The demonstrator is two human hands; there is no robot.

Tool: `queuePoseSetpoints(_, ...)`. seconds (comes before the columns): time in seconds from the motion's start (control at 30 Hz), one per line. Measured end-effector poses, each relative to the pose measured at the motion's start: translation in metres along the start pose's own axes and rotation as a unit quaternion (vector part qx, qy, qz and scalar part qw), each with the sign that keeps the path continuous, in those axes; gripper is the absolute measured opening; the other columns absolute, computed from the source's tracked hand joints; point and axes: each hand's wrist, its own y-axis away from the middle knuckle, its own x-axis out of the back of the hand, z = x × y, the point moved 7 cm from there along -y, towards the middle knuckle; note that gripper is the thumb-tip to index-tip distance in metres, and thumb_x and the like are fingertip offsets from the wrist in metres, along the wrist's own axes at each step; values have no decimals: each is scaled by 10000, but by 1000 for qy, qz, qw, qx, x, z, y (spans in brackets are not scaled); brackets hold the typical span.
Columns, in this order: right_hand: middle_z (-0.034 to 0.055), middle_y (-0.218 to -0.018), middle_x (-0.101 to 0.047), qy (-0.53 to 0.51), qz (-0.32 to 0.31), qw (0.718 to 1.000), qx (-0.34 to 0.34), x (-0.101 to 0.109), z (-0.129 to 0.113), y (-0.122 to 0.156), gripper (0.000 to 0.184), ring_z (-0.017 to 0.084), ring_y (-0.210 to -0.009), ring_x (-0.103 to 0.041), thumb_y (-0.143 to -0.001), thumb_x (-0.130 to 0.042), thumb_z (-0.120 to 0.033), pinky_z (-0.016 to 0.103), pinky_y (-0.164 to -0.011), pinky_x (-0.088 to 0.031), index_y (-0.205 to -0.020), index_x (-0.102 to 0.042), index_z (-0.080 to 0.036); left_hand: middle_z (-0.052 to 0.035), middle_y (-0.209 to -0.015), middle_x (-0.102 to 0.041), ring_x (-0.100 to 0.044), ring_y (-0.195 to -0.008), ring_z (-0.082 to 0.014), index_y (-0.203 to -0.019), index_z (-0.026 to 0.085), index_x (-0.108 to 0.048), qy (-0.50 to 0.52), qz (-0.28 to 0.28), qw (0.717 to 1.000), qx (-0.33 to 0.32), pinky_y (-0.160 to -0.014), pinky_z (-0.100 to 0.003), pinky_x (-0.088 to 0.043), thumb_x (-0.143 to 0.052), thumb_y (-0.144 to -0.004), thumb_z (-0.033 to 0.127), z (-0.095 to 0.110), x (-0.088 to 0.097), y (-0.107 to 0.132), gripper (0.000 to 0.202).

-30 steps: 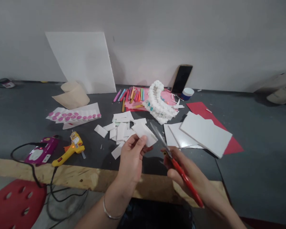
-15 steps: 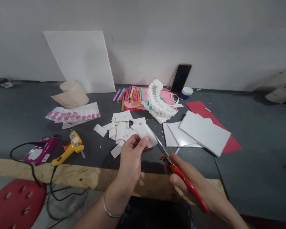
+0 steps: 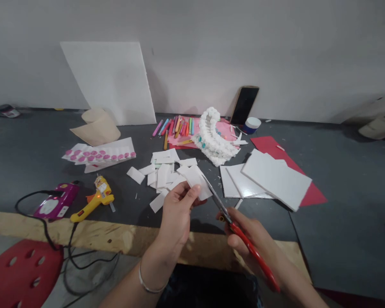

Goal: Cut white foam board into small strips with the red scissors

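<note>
Head view: left hand (image 3: 176, 214) pinches flat white foam rectangle (image 3: 197, 180); right hand (image 3: 253, 239) grips red-handled scissors (image 3: 234, 224), blades at its right edge.

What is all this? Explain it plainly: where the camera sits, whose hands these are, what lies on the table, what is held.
There is no machine here: one camera, worn on a person's head, looks forward and down at that person's two bare hands. The left hand pinches a small white piece in its fingers. The right hand grips red-handled scissors, whose blades reach the piece's right edge. On the dark table lie a pile of white cut pieces, a stack of white boards over red paper, coloured markers and a yellow glue gun. A phone leans on the wall.
</note>
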Motion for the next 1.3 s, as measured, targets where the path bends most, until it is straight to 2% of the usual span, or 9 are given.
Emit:
queuePoseSetpoints(0.17,-42,-662,-490,-14,9,1000,-20,-3,6,2,494,134,-562,-444,-864,-520,-724,227,-524,-391,-884,-524,-231,-17,-750,-651,-555,-670,-114,-819,167,-753,-2,-14,1000,7,-630,-230,-504,-824,-716,346,0,0,0,219)
queuePoseSetpoints(0.4,-9,-702,-572,38,7,999,2,-7,1,-2,432,154,-567,-520,-933,-417,-640,236,-521,-410,-1000,-504,-222,6,-650,-580,-520,-629,-109,-781,153,-755,-3,-12,1000,18,-616,-230,-506,-841,-683,349,-1,-2,4,235)
queuePoseSetpoints(0.57,-12,-652,-587,61,24,998,-7,-5,0,-6,433,154,-520,-538,-927,-413,-635,238,-503,-409,-994,-539,-226,-21,-733,-637,-563,-687,-124,-816,151,-761,-3,-7,1000,22,-613,-221,-506,-849,-671,358,-1,-1,4,268)
queuePoseSetpoints(0.67,-31,-564,-535,62,30,998,-10,-6,3,-7,473,153,-469,-525,-900,-435,-683,236,-467,-393,-950,-558,-228,-6,-696,-607,-542,-658,-114,-802,154,-756,-1,-14,1000,20,-622,-225,-513,-838,-695,349,0,0,4,237)
queuePoseSetpoints(0.77,-26,-580,-545,38,30,999,-3,-8,3,-7,511,149,-461,-527,-890,-420,-725,235,-455,-400,-931,-555,-234,7,-673,-579,-527,-643,-109,-810,160,-753,1,-17,1000,22,-637,-233,-524,-824,-720,335,-1,-1,5,209)
queuePoseSetpoints(0.9,-31,-581,-545,21,30,999,-12,-8,0,-8,468,151,-463,-524,-898,-441,-704,238,-458,-411,-917,-531,-245,0,-688,-601,-532,-640,-110,-755,156,-728,-2,-24,999,31,-628,-236,-523,-832,-705,346,-2,-3,7,222)
queuePoseSetpoints(1.07,-25,-563,-545,39,47,998,-21,-5,-7,-14,443,161,-461,-533,-895,-456,-673,243,-451,-405,-912,-553,-241,25,-628,-550,-490,-600,-94,-694,155,-697,3,-25,999,38,-624,-233,-530,-841,-694,348,-4,-4,8,241)
queuePoseSetpoints(1.2,-25,-555,-530,40,84,995,-27,0,-9,-15,437,158,-469,-517,-862,-514,-676,248,-462,-403,-861,-568,-243,8,-677,-608,-524,-617,-96,-737,147,-718,18,-28,998,48,-654,-252,-556,-851,-688,336,-8,-4,8,236)
queuePoseSetpoints(1.3,-40,-546,-484,8,89,995,-38,3,-5,-13,449,133,-436,-449,-870,-503,-681,233,-418,-359,-859,-560,-236,-15,-712,-663,-580,-636,-111,-762,137,-732,35,-35,996,76,-645,-255,-567,-877,-655,345,-13,-3,9,276)
